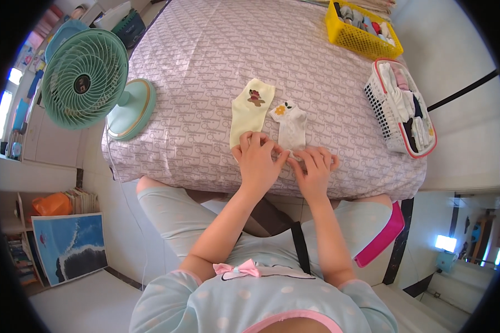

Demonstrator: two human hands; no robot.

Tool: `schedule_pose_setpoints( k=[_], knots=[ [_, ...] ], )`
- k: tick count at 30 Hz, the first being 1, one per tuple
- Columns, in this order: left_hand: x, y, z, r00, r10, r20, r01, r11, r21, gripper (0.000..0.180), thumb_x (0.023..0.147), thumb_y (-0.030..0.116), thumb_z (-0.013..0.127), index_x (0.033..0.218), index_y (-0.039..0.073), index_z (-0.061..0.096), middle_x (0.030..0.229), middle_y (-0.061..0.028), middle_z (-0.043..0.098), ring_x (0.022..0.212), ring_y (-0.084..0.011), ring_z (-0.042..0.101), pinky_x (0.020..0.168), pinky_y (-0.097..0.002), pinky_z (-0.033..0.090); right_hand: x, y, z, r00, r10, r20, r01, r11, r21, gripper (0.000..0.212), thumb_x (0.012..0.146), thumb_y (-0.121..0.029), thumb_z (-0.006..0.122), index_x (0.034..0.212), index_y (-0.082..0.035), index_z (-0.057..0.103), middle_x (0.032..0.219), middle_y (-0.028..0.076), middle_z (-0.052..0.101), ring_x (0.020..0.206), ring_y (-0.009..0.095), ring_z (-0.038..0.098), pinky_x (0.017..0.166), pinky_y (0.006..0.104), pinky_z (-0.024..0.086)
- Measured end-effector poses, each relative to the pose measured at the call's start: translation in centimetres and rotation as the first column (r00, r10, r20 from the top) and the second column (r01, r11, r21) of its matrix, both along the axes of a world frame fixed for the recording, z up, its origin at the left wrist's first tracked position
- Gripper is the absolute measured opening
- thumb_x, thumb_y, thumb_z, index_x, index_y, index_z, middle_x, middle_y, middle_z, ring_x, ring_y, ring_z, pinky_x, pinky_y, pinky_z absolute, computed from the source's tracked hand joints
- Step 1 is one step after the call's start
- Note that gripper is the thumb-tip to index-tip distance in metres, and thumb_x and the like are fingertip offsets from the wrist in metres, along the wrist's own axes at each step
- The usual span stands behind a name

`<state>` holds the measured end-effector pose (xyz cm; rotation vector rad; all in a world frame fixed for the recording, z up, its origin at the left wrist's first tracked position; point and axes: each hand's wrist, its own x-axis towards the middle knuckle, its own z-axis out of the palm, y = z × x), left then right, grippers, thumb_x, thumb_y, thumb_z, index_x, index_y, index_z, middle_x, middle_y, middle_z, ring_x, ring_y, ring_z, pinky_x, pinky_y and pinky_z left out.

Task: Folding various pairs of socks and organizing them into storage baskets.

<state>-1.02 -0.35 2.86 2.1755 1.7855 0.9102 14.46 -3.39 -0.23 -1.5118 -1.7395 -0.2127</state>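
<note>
A pale yellow sock (248, 114) with a brown bear figure lies flat on the bed in front of me. Close to its right side is a smaller white sock (292, 130) with an orange flower at its far end. My left hand (258, 162) rests over the yellow sock's near end, its thumb and forefinger closed at the white sock's near left edge. My right hand (315, 168) pinches the white sock's near right edge with curled fingers. The fingers partly hide both socks' near ends.
A patterned bed cover (194, 72) spreads under the socks. On the left stands a green fan (130, 114) with a trailing cord. At the right sit a white basket (386, 114) of folded clothes and, farther back, a yellow basket (361, 44) holding rolled items.
</note>
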Motion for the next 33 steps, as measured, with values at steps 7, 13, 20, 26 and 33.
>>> schedule_pose_setpoints(
  k=[7, 13, 20, 26, 33],
  knots=[
    [-0.1, -0.2, -1.2, 0.963, -0.264, 0.047, 0.25, 0.946, 0.205, 0.021, 0.078, 0.022, 0.084, 0.093, 0.018, 0.07, 0.103, 0.0053, 0.067, 0.111, -0.0229, 0.057, 0.094, -0.0412, 0.033, -0.3, 0.9, 0.4, 0.991, -0.089, 0.095, 0.1, 0.989, -0.11, 0.012, 0.09, -0.027, 0.074, 0.092, -0.015, 0.07, 0.09, -0.003, 0.067, 0.103, 0.02, 0.055, 0.097, 0.0468, 0.027],
    [-0.3, 0.0, -1.8, 0.973, -0.216, 0.083, 0.192, 0.953, 0.233, 0.02, 0.079, 0.021, 0.082, 0.095, 0.018, 0.072, 0.094, 0.0052, 0.07, 0.105, -0.0207, 0.059, 0.089, -0.0409, 0.035, -0.1, 1.0, 1.4, 0.982, -0.169, 0.079, 0.186, 0.919, -0.347, 0.015, 0.088, -0.026, 0.075, 0.094, -0.014, 0.069, 0.091, -0.002, 0.067, 0.104, 0.021, 0.056, 0.097, 0.0468, 0.03],
    [0.6, 0.9, -0.2, 0.994, -0.102, -0.041, 0.106, 0.988, 0.111, 0.019, 0.083, 0.023, 0.08, 0.099, 0.017, 0.072, 0.098, 0.0037, 0.07, 0.101, -0.0215, 0.057, 0.087, -0.0397, 0.036, 0.8, 1.1, 1.1, 0.991, 0.077, 0.109, -0.077, 0.997, 0.001, 0.017, 0.086, -0.017, 0.076, 0.1, -0.013, 0.069, 0.097, -0.003, 0.066, 0.098, 0.021, 0.059, 0.095, 0.0449, 0.038],
    [-0.1, 0.9, -0.6, 0.969, -0.245, 0.003, 0.237, 0.94, 0.245, 0.023, 0.081, 0.019, 0.081, 0.103, 0.018, 0.073, 0.106, 0.0045, 0.07, 0.108, -0.0226, 0.058, 0.091, -0.0405, 0.036, 0.4, 2.3, 0.9, 0.994, 0.036, 0.098, -0.021, 0.988, -0.154, 0.014, 0.089, -0.018, 0.073, 0.101, -0.014, 0.069, 0.093, -0.003, 0.067, 0.096, 0.021, 0.059, 0.095, 0.0431, 0.037],
    [-0.2, 1.9, -0.5, 0.972, -0.233, 0.002, 0.232, 0.969, 0.085, 0.015, 0.085, 0.022, 0.077, 0.098, 0.018, 0.075, 0.095, 0.003, 0.072, 0.105, -0.0221, 0.059, 0.088, -0.0425, 0.038, 0.5, 0.8, 1.0, 0.996, 0.066, 0.051, -0.066, 0.998, -0.006, 0.011, 0.09, -0.018, 0.069, 0.101, -0.015, 0.068, 0.1, -0.002, 0.065, 0.102, 0.021, 0.057, 0.098, 0.046, 0.035]
  ],
)
